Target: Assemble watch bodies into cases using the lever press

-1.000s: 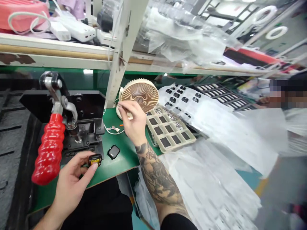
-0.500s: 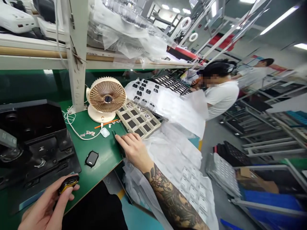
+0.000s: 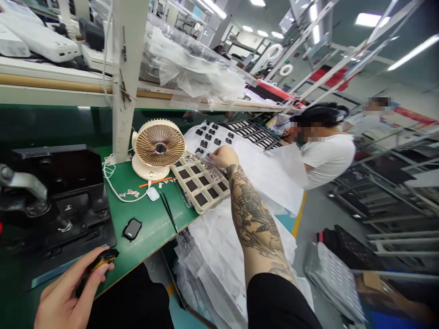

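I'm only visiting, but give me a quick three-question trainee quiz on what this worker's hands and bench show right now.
1. True or false: the left hand holds a small black and yellow part.
2. Where does the right hand reach? A) the desk fan B) the far end of the compartment tray C) the black press
3. Which thin tool lies on the green mat just left of the tray?

Key: 1 true. 2 B. 3 the black tweezers.

Glossy black-and-gold small part [image 3: 101,259], matt green bench mat [image 3: 147,228], cream plastic fan [image 3: 158,150], crinkled clear plastic bags [image 3: 222,242], dull metal lever [image 3: 24,185]
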`<action>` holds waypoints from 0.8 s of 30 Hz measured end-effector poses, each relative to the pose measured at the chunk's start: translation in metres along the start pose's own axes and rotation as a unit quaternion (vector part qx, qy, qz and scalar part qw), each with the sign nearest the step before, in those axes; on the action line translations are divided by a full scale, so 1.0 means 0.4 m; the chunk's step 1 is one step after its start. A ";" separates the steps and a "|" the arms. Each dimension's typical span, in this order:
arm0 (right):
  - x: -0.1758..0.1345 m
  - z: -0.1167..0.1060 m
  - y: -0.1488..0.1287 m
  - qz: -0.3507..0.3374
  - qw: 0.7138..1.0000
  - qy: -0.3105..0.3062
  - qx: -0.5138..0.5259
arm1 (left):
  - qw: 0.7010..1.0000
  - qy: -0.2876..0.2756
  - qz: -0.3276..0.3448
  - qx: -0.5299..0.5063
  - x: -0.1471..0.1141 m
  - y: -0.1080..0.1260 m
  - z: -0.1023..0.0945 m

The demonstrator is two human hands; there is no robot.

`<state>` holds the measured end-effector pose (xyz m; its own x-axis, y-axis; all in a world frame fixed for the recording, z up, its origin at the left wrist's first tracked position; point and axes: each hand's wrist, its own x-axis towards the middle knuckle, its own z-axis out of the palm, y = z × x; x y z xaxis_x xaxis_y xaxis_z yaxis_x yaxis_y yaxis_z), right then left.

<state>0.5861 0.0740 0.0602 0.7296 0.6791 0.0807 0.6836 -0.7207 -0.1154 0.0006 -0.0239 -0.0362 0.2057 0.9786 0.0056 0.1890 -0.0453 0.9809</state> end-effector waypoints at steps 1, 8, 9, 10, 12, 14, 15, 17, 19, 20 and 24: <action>0.006 0.001 -0.003 0.005 1.000 -0.013 0.006 | 1.000 0.003 -0.005 0.001 0.001 0.008 0.003; -0.003 -0.007 -0.018 0.019 0.992 -0.019 0.121 | 0.995 -0.017 -0.034 -0.098 0.007 0.048 0.008; -0.014 -0.015 -0.016 0.020 0.990 0.006 0.141 | 0.993 -0.013 -0.039 -0.107 0.005 0.048 0.006; -0.029 -0.027 -0.014 0.021 0.986 0.037 0.160 | 0.993 -0.008 -0.043 -0.111 0.002 0.046 0.005; -0.080 -0.057 -0.012 0.016 0.975 0.106 0.195 | 0.993 -0.005 -0.043 -0.105 -0.003 0.034 0.002; -0.166 -0.083 -0.026 -0.006 0.959 0.158 0.233 | 0.995 -0.013 -0.027 -0.090 -0.001 0.019 0.001; -0.224 -0.088 -0.044 -0.030 0.947 0.177 0.268 | 0.996 -0.017 -0.016 -0.084 0.002 0.014 0.001; -0.365 -0.076 -0.105 -0.106 0.894 0.205 0.384 | 0.997 -0.009 -0.002 -0.081 0.009 0.014 0.002; -0.526 -0.037 -0.193 -0.175 0.815 0.218 0.507 | 0.997 0.013 0.000 -0.079 0.015 0.031 0.003; -0.607 -0.013 -0.241 -0.199 0.787 0.221 0.541 | 0.997 0.020 0.000 -0.077 0.017 0.042 0.004; -0.862 0.084 -0.401 -0.382 0.740 0.176 0.525 | 0.995 0.025 0.018 -0.090 0.034 0.072 0.004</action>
<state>0.2240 -0.0399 0.0174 0.2247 0.6209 0.7510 0.6417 0.4857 -0.5936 0.0102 -0.0123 -0.0083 0.1603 0.9860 0.0466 0.0060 -0.0482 0.9988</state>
